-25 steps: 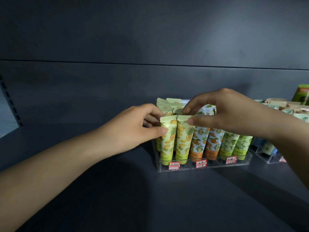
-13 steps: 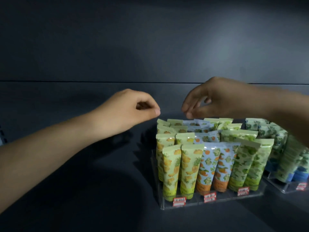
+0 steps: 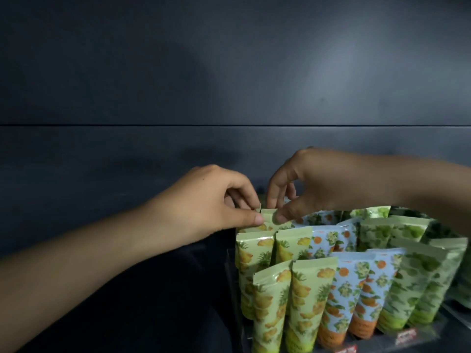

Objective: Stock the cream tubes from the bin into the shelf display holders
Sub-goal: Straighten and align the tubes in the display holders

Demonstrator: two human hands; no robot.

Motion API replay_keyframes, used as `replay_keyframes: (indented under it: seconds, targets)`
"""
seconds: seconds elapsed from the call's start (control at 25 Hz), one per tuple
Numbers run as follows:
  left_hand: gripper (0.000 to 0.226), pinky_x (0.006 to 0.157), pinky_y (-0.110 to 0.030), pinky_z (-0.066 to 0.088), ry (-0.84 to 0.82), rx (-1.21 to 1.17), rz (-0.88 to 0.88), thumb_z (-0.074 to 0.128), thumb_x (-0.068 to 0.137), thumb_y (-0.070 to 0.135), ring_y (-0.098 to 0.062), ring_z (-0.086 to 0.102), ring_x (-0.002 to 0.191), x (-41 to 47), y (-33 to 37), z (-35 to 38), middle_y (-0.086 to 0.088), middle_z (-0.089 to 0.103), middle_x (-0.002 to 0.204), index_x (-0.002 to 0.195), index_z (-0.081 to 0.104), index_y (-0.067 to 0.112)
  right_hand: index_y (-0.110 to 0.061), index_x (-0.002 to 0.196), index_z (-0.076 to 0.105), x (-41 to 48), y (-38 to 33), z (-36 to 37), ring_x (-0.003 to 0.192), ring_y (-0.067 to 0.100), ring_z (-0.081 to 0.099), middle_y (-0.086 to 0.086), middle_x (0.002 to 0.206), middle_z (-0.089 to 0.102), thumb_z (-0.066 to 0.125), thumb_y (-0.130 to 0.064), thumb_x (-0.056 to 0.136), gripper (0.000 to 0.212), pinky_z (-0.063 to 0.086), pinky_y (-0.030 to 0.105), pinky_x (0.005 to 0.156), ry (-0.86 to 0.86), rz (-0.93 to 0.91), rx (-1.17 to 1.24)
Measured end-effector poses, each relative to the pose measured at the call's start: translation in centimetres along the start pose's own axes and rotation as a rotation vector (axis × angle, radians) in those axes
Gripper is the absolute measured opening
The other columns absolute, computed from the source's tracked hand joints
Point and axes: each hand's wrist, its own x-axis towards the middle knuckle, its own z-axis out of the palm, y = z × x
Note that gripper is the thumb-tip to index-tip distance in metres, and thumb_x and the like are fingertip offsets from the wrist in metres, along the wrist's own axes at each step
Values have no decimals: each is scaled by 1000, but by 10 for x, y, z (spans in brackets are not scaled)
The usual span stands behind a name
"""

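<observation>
A clear display holder (image 3: 230, 266) on the dark shelf is packed with rows of upright cream tubes: yellow pineapple ones (image 3: 271, 309) at the left, blue orange-print ones (image 3: 344, 296) in the middle, green leaf ones (image 3: 413, 284) at the right. Both hands meet over the back left row. My left hand (image 3: 216, 200) pinches the top edge of a back-row yellow tube (image 3: 269, 220) with thumb and fingers. My right hand (image 3: 311, 182) pinches the top of the neighbouring yellow tube from the other side. No bin is in view.
Red price tags (image 3: 405, 336) sit on the holder's front lip. More dark-green tubes (image 3: 458, 289) stand in a second holder at the far right edge. The dark shelf floor (image 3: 114, 314) stretches left of the holder, with the dark back panel (image 3: 229, 85) behind.
Both hands dropped from hovering above the tubes onto the back left row and pinched the tops of yellow tubes. The view moved closer to the holder.
</observation>
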Motion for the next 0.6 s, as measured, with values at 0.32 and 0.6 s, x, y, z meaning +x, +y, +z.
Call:
replay_keyframes:
  seconds: [0.32,0.6]
  targets:
    - [9,62,-14,43,-70,52,0,75,66,37,3,58,64,-2,-5,-6,12,68,67,63,71,29,-30,76,73,-2,-1,2,68,0,61,-14,69,67,75,-32,72,5,43,7,61,17,14,86]
    - [11,50,-6,39,-62,135,-16,75,71,32,12,51,44,-3,-4,-11,10,62,57,68,72,23,-31,77,73,-5,-3,2,70,-2,62,-11,73,69,74,-33,72,5,42,5,63,47,34,93]
